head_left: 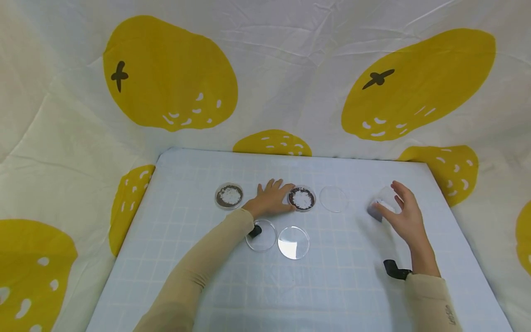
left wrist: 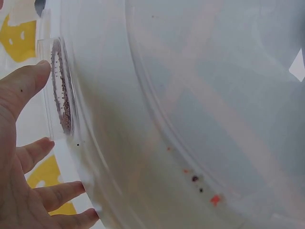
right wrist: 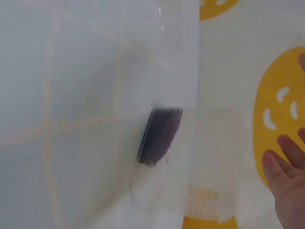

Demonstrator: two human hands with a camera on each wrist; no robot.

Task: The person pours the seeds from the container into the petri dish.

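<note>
In the head view my left hand (head_left: 269, 200) is at a clear petri dish (head_left: 302, 198) holding dark grains with white bits on top. Thumb and index finger pinch the dish from opposite sides. The left wrist view shows the same dish (left wrist: 62, 95) edge-on, the thumb (left wrist: 35, 78) against its rim and the other fingers spread. On the right, my right hand (head_left: 408, 219) is beside a clear plastic container (head_left: 376, 210) with dark and white contents. Its thumb and fingers are spread apart. In the right wrist view a gap shows between the hand (right wrist: 288, 181) and the container (right wrist: 209, 162).
Another filled petri dish (head_left: 229, 196) sits left of my left hand. A clear round lid or dish (head_left: 333, 199) lies to the right of the pinched one. Two more clear round pieces (head_left: 293, 243) lie nearer me, one partly beneath the left wrist camera. A patterned cloth (head_left: 286, 92) hangs behind the table.
</note>
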